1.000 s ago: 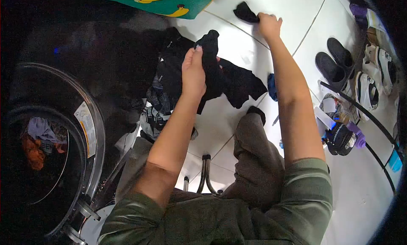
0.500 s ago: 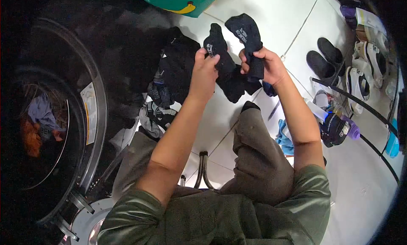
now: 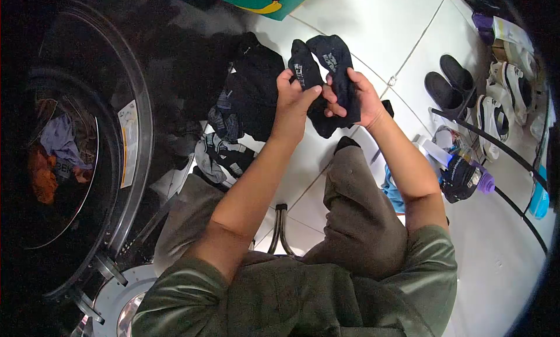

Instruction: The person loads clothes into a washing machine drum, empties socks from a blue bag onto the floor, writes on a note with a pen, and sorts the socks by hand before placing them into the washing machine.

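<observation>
My left hand (image 3: 295, 101) grips a black sock (image 3: 305, 68) with pale lettering, its thumb across the fabric. A second black sock (image 3: 333, 56), with similar grey print, is held in my right hand (image 3: 357, 99), whose fingers curl around its side. Both socks are raised side by side in front of me and touch or overlap toward the bottom, where dark cloth hangs between my hands. Left of my left hand lies a heap of black clothes (image 3: 254, 89) on the floor. Grey and black patterned socks (image 3: 217, 156) rest just below that heap.
At left, a front-loading washer's round door (image 3: 137, 156) stands open, with laundry (image 3: 58, 144) visible in the dark ring. A green bag (image 3: 274, 1) is at the top. Black slippers (image 3: 446, 83), sneakers (image 3: 496, 115) and a purple-capped bottle (image 3: 484, 182) are on the right.
The two socks have come closer together, now side by side. My right hand has lowered slightly and its fingers have shifted around its sock. The view has moved a little.
</observation>
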The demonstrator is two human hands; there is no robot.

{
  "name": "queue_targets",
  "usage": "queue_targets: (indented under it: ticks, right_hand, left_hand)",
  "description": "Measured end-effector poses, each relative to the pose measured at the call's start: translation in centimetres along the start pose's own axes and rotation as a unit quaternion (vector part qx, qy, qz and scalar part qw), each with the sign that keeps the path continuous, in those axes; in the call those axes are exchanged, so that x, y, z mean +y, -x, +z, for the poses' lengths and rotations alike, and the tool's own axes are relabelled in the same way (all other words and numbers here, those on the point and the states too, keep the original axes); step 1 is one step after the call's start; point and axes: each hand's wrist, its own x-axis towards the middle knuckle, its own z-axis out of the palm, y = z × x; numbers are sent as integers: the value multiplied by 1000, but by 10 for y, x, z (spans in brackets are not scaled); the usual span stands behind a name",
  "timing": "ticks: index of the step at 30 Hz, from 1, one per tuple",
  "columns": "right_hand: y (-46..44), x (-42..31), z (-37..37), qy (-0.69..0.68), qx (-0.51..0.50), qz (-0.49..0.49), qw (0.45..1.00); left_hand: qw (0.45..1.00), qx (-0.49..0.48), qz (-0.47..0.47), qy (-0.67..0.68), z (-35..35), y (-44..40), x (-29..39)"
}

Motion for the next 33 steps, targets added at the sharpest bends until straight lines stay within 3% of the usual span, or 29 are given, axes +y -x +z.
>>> queue_targets:
  ticks: [2, 7, 9, 14, 17, 19, 20, 21, 22, 23, 24, 25, 27, 29, 31, 33]
  right_hand:
    - [-1, -1, -3, 4, 8, 2, 1000]
    - [0, -4, -6, -4, -3, -6, 1000]
    - [0, -4, -3, 23, 54, -57, 997]
    - [6, -6, -9, 39, 60, -66, 995]
    - [8, -12, -9, 39, -3, -87, 995]
    - [9, -23, -6, 38, 123, -116, 985]
    - [7, -29, -5, 76, 238, -151, 957]
    - [7, -26, -5, 76, 239, -152, 956]
    - [5, -21, -6, 223, 404, -197, 865]
    - [5, -13, -9, 354, 547, -230, 723]
    - [10, 0, -7, 470, 433, -224, 736]
    - [12, 16, -3, 438, 314, -219, 813]
    - [8, 34, 14, 436, 200, -155, 864]
    - [0, 34, 6, 379, 231, -141, 885]
    - [-6, 32, 2, 316, 262, -126, 903]
    - [-11, 24, 14, 190, 282, -125, 932]
  left_hand:
    - [1000, 22, 9, 5, -8, -1, -7]
    - [984, 82, 40, -151, -13, -2, -10]
    - [985, 88, 69, -132, -8, -3, -8]
    - [982, 82, 108, -129, -1, 0, 1]
    - [981, 96, 113, -128, -3, -3, 0]
    - [979, 115, 138, -93, -6, -6, -4]
    - [980, 115, 135, -93, -8, -4, -5]
    - [980, 152, 93, -85, -12, -3, -4]
    - [978, 186, 53, -76, -15, -6, -3]
    - [979, 184, 53, -76, -18, -7, -1]
    - [980, 200, -7, -2, -20, -5, -1]
    - [972, 215, -65, 72, -23, -5, -1]
    - [966, 214, -92, 115, -33, -7, -10]
    - [976, 95, -115, 160, -34, -12, -10]
    - [984, 86, -101, 115, -24, 1, -12]
    - [996, 30, -58, -68, -21, 5, -12]
